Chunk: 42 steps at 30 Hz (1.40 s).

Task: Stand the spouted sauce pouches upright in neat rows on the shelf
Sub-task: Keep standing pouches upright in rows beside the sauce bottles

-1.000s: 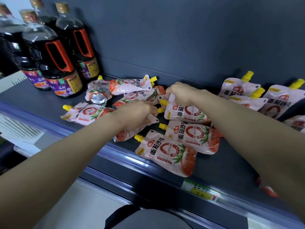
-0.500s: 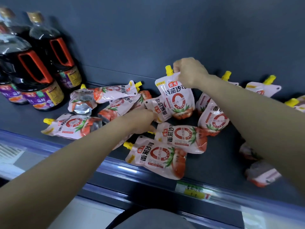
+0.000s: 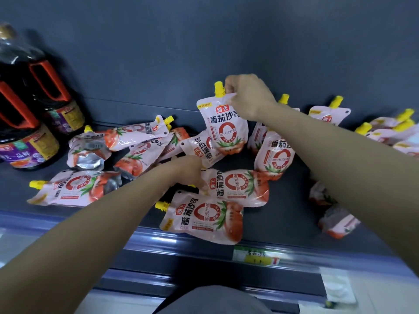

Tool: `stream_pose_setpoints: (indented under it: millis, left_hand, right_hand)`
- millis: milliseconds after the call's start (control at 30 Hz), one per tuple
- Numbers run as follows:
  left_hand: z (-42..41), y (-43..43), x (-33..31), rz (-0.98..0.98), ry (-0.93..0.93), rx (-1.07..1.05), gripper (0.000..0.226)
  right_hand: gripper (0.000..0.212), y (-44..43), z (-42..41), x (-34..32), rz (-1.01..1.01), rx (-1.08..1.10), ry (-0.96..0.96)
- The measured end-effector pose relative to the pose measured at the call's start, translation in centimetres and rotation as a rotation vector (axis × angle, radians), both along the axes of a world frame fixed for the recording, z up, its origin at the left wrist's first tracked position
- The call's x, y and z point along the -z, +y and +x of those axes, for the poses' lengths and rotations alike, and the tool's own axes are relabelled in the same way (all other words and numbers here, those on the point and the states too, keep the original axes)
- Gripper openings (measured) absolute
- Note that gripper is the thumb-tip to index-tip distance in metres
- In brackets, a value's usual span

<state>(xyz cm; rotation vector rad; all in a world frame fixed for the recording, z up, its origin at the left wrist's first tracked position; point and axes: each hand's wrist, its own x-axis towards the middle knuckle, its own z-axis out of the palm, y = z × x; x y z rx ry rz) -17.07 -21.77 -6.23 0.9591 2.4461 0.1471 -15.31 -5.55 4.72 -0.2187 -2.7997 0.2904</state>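
White-and-red sauce pouches with yellow spouts lie scattered on a dark shelf (image 3: 283,218). My right hand (image 3: 247,96) pinches the top of one pouch (image 3: 223,125) beside its spout and holds it upright near the back wall. My left hand (image 3: 189,168) reaches in lower, fingers curled round the spout end of a lying pouch (image 3: 235,186); the fingertips are hidden. Another pouch (image 3: 204,218) lies flat at the front edge. Several pouches lie in a heap (image 3: 136,141) to the left. Upright pouches (image 3: 326,114) lean along the back right.
Large dark soy sauce bottles (image 3: 34,123) with red handles stand at the far left. Two fallen pouches (image 3: 337,220) lie at the right front. A shiny rail with a price tag (image 3: 256,257) runs along the shelf's front edge.
My right hand has lifted a pouch off the heap and turned it upright near the back wall. My left hand has stayed low on the lying pouches. The view has shifted right.
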Motion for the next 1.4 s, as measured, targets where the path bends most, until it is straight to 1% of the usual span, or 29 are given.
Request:
stream_pose_setpoints:
  millis: [200,267,367,500,667,733,900,1000,1067,1133,1167,1300,1400]
  left_hand:
    - [0.0,-0.7,-0.1,0.162,0.002,-0.043,0.024]
    - [-0.1,-0.9,-0.7,0.265,0.008,-0.078,0.022]
    - [-0.6,-1.4,-2.6,0.44,0.024,-0.149,0.011]
    - [-1.1,-2.7,-5.0,0.582,0.081,-0.193,0.01]
    - [-1.2,-3.9,-7.1,0.705,0.102,-0.233,0.009]
    - [-0.9,-4.1,-7.8,0.718,0.102,-0.2,0.011]
    - [0.2,-4.2,-8.7,0.694,0.172,-0.091,0.017]
    - [0.7,-3.9,-8.7,0.7,0.174,-0.031,0.014]
    - [1.0,-3.6,-8.6,0.686,0.173,0.002,0.006]
    - [1.4,-3.3,-8.5,0.653,0.186,0.035,0.003]
    - [1.5,-3.1,-8.4,0.637,0.186,0.044,0.005]
    - [1.9,-3.0,-8.4,0.604,0.192,0.015,0.018]
    - [2.1,-2.7,-8.5,0.599,0.205,-0.048,0.02]
  right_hand:
    - [0.018,-0.7,0.1,-0.4,-0.013,0.031,0.033]
    - [0.017,-0.9,0.3,-0.6,-0.036,0.04,0.052]
    - [0.01,-1.3,0.7,-1.1,-0.04,0.054,0.092]
    - [0.004,-1.9,1.5,-2.2,-0.058,0.076,0.143]
    - [0.006,-3.1,2.7,-3.2,-0.088,0.099,0.139]
    - [0.006,-3.5,3.5,-3.3,-0.093,0.121,0.125]
    - [0.008,-3.9,5.7,-3.6,-0.076,0.188,0.118]
    - [0.009,-3.5,7.3,-3.3,-0.057,0.253,0.092]
    - [0.006,-2.9,8.5,-2.9,-0.05,0.29,0.053]
    - [0.012,-2.1,9.5,-2.5,-0.036,0.322,0.009]
    - [0.017,-1.7,10.0,-2.2,-0.03,0.333,-0.017]
    - [0.028,0.0,11.8,-1.3,-0.025,0.342,-0.116]
    - [0.021,1.5,12.6,-0.5,-0.023,0.336,-0.163]
